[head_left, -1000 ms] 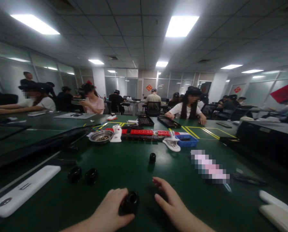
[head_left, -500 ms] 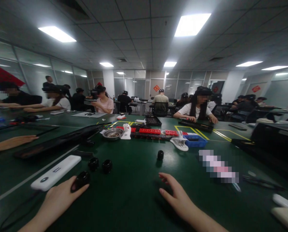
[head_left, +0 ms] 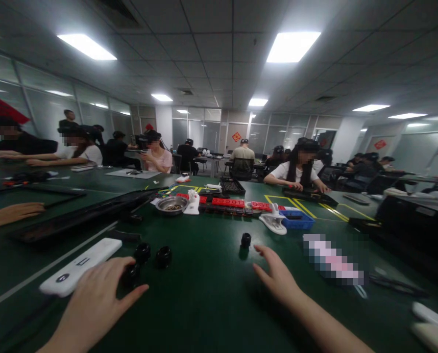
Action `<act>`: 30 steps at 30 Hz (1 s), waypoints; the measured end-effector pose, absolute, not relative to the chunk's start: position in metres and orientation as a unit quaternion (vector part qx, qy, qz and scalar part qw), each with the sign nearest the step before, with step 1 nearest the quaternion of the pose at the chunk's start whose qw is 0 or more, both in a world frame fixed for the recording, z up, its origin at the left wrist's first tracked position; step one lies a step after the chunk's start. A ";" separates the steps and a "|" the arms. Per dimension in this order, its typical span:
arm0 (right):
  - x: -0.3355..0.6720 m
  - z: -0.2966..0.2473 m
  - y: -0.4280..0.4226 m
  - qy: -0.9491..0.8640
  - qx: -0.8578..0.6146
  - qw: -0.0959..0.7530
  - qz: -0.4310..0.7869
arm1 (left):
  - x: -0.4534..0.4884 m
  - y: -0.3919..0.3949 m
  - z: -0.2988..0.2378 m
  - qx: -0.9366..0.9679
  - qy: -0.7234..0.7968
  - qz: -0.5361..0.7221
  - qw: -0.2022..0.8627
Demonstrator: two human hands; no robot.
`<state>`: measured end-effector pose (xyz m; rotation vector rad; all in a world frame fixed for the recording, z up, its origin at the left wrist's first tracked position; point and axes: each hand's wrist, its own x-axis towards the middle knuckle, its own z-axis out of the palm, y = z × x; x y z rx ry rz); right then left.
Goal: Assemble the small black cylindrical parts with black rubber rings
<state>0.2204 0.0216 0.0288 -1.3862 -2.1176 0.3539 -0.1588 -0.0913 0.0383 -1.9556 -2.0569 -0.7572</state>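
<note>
Just left of the right hand (head_left: 278, 277), and slightly farther from the wearer, the lone black piece (head_left: 246, 240) sits on the tabletop (head_left: 200, 304). A narrow gap seems to part it from the fingertips, so the two look near but not touching. That hand is empty, its thumb and fingers spread, with the opening turned leftward and a little away from the body. The lone piece looks upright and squat (too stubby, at this size, to give any clear long axis). Of the two hands, the right is plainly the nearer to it; the left hand (head_left: 97, 294) is well apart, across a bare stretch of tabletop. There, another black piece, the near piece (head_left: 131, 277), lies between the thumb and fingers, partly covered by them. The thumb stands away from it, so the grasp appears loosened, though whether the fingertips touch it cannot be told. Just beyond are two more: the middle piece (head_left: 142, 252), close to the near one, and the outer piece (head_left: 163, 256), a little to the right. Left of these, the white power strip (head_left: 81, 267) runs slantwise, its lower end beside the left hand.
</note>
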 end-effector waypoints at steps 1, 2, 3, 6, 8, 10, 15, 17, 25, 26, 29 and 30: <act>0.217 0.032 0.035 -0.785 -0.533 0.290 0.126 | -0.145 -0.090 0.039 -0.697 -0.659 -0.268 0.097; 0.213 0.034 0.049 -0.776 -0.546 0.292 0.120 | -0.128 -0.088 0.040 -0.733 -0.618 -0.271 0.086; 0.209 0.035 0.063 -0.766 -0.561 0.292 0.115 | -0.109 -0.085 0.039 -0.768 -0.576 -0.271 0.069; 0.192 0.032 0.099 -0.748 -0.591 0.282 0.105 | -0.046 -0.074 0.030 -0.883 -0.422 -0.204 -0.034; 0.183 0.027 0.112 -0.750 -0.596 0.266 0.106 | -0.008 -0.065 0.021 -0.918 -0.362 -0.143 -0.076; 0.179 0.021 0.112 -0.761 -0.590 0.247 0.112 | 0.021 -0.057 0.013 -0.935 -0.333 -0.093 -0.075; 0.193 0.014 0.060 -0.800 -0.540 0.228 0.125 | 0.040 -0.038 0.007 -0.913 -0.391 -0.048 -0.105; 0.200 0.013 0.027 -0.819 -0.513 0.219 0.135 | 0.033 -0.031 0.011 -0.890 -0.430 -0.063 -0.136; 0.186 -0.007 -0.036 -0.840 -0.375 0.271 0.283 | 0.019 -0.024 0.019 -0.852 -0.463 -0.123 -0.212; 0.184 -0.009 -0.035 -0.833 -0.380 0.276 0.293 | 0.020 -0.025 0.019 -0.852 -0.462 -0.121 -0.214; 0.184 -0.003 -0.032 -0.824 -0.385 0.275 0.312 | 0.023 -0.026 0.020 -0.850 -0.468 -0.120 -0.208; 0.187 0.001 -0.032 -0.823 -0.381 0.277 0.317 | 0.023 -0.026 0.019 -0.849 -0.472 -0.123 -0.204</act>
